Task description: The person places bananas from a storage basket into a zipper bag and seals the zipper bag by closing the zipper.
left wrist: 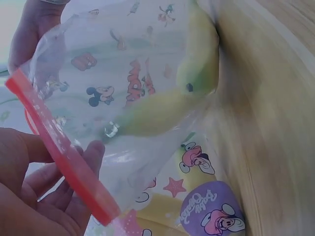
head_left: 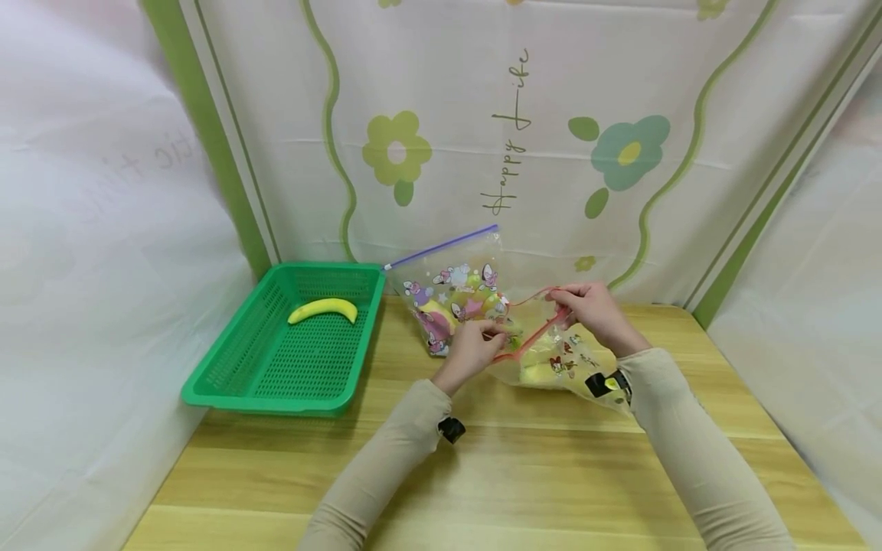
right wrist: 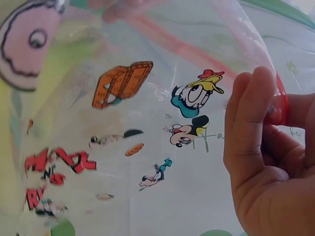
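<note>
A clear zip bag (head_left: 586,360) with a red zip and cartoon prints lies tilted on the table, its mouth parted. My left hand (head_left: 472,352) pinches the near-left end of the red zip strip (left wrist: 61,157) between thumb and fingers. At the other end, my right hand (head_left: 592,310) grips the red edge with curled fingers. Yellow-green bananas (left wrist: 157,113) show through the plastic in the left wrist view. Just behind my left hand stands a second clear bag (head_left: 475,256) with a purple zip, holding yellow and pink shapes partly hidden by its prints.
A green plastic basket (head_left: 265,405) sits at the left of the wooden table (head_left: 524,474), with one banana (head_left: 322,308) inside. A white flowered cloth (head_left: 448,92) hangs behind the table, and white cloth walls enclose both sides.
</note>
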A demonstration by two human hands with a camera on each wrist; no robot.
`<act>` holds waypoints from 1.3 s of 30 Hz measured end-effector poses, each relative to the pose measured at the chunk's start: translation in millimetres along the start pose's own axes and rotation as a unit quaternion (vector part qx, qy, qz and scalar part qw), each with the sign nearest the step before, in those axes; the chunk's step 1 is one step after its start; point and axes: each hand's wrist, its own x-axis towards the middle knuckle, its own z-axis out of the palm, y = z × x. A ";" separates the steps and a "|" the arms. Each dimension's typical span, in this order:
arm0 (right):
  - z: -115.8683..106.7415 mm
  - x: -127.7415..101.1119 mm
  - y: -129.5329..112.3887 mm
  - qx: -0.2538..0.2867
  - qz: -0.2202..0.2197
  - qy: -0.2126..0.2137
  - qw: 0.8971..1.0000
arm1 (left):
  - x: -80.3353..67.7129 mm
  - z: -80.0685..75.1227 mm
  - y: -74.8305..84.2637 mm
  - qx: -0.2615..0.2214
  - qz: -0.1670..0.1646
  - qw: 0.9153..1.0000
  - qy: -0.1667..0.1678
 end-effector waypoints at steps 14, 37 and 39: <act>-0.5 -2.4 1.6 0.008 -0.003 -0.002 1.000 | 0.8 -34.1 -3.5 -0.003 0.032 0.997 -0.069; 1.6 -3.6 1.9 0.009 0.004 -0.013 1.000 | 9.2 -169.8 -23.7 0.156 -0.081 0.973 -0.147; 1.6 -3.9 2.0 0.011 0.004 -0.014 1.000 | 8.6 -179.9 -24.8 0.178 -0.088 0.968 -0.156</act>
